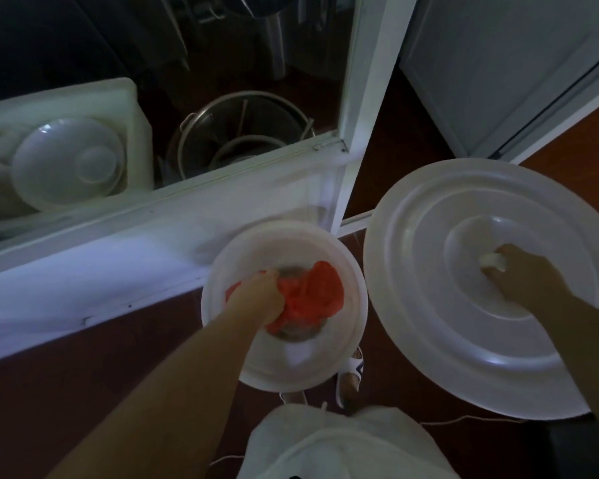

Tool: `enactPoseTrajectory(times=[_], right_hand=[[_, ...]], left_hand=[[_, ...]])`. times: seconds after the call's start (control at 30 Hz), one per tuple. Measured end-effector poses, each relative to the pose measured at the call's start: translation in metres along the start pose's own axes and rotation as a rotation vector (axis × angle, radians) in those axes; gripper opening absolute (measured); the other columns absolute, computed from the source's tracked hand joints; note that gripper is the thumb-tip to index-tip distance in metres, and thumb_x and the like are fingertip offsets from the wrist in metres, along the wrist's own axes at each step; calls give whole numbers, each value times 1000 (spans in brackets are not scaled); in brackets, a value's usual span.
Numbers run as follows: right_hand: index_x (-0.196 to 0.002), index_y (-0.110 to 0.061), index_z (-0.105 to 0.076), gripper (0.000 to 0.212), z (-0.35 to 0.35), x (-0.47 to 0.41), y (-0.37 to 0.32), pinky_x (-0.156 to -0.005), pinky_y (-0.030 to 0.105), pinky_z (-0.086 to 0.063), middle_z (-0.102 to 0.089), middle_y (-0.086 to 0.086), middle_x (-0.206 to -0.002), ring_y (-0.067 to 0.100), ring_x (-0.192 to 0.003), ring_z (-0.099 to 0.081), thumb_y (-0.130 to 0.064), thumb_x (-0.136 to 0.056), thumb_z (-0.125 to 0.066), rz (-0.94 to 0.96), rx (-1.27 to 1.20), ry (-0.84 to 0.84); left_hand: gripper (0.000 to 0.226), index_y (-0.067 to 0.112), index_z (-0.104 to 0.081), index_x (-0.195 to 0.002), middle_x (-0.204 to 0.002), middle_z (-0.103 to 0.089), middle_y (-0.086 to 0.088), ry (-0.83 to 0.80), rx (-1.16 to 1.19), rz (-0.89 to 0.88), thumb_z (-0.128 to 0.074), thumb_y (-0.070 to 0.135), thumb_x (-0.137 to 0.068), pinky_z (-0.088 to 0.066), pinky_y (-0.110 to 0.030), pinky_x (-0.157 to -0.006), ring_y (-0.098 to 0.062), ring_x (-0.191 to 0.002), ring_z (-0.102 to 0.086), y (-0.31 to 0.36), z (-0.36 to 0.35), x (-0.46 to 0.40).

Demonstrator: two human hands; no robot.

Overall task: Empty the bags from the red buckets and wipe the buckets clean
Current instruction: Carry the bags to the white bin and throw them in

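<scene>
Head view, left hand: the left hand (256, 293) reaches down into a white bucket (222, 271) and has its fingers curled into a bunch of orange-red bag (312, 295), gripping it.
Head view, bag: the orange-red bag lies crumpled in the bottom of the white bucket, directly under and to the right of the left hand, touching it; no red bucket can be made out in this dim picture, since the vessel reads as white.
Head view, right hand: the right hand (523, 274) holds a large white lid (429, 271) by its small central knob (492, 261), fingers curled round the knob; the lid is tilted and held up beside the bucket, just apart from its rim.
Key relation: the bag is below the left hand, so the coming move is, by my judgement, a straight lift upward out of the bucket mouth; the left hand is the nearer one, the right being taken up with the lid.
Stage: the bag looks not yet out, and wiping has not begun.
Surroundings: a white window frame (153, 216) stands behind the bucket; through the glass a steel pot (242, 133) and a white tub (66, 160) show. A sandalled foot (351, 375) stands on the dark red floor (83, 392).
Writing: no brand, label or legible text can be read anywhere.
</scene>
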State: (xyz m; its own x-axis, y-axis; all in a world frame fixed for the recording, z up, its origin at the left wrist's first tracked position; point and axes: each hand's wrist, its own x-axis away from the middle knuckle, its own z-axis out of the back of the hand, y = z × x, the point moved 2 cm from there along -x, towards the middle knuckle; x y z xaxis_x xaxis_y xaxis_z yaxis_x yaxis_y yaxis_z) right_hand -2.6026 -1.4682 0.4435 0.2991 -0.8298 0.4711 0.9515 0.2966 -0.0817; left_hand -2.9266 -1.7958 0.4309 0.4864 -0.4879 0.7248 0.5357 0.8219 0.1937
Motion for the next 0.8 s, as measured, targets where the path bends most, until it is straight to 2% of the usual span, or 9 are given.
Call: enactPoseTrajectory(times=[0.1,0.23,0.4,0.6,0.8], right_hand=[[-127,-11,-56,43,-7,-2,-11,-87,44,-48,-66,25,-114,45,-101,-63,-36,-94,-65,24,15,-33],[-126,-9,-57,41,-18,1,-34,-83,43,-48,-68,24,-108,42,-95,-64,-35,-95,-64,108,48,-33],[-129,-8,-52,45,-48,11,-86,-85,44,-51,-68,23,-109,41,-98,-65,-37,-96,-61,210,136,-101],[-125,-9,-51,45,-125,39,-173,-77,39,-51,-69,20,-103,37,-96,-67,-42,-95,-60,394,269,-155],[-118,-9,-49,42,-209,54,-250,-75,38,-51,-67,20,-100,37,-93,-67,-43,-96,-59,439,281,-227]], left_hand=[[54,24,-45,-151,-144,-57,-8,92,-34,-16,-51,24,-98,-46,-49,-108,-35,-129,-54,-11,1,4],[54,21,-43,-151,-152,-49,-4,155,-85,-3,-49,22,-98,-43,-48,-109,-30,-135,-47,-29,-1,9],[61,21,-28,-162,-171,-26,-5,224,-68,22,-40,37,-105,-27,-47,-124,-27,-156,-27,-63,-17,19],[66,27,-17,-165,-174,-15,-5,269,54,112,-33,50,-106,-16,-47,-129,-26,-160,-16,-120,-66,28],[66,30,-15,-164,-175,-13,-3,283,176,186,-34,52,-105,-18,-49,-128,-27,-160,-16,-168,-104,16]])
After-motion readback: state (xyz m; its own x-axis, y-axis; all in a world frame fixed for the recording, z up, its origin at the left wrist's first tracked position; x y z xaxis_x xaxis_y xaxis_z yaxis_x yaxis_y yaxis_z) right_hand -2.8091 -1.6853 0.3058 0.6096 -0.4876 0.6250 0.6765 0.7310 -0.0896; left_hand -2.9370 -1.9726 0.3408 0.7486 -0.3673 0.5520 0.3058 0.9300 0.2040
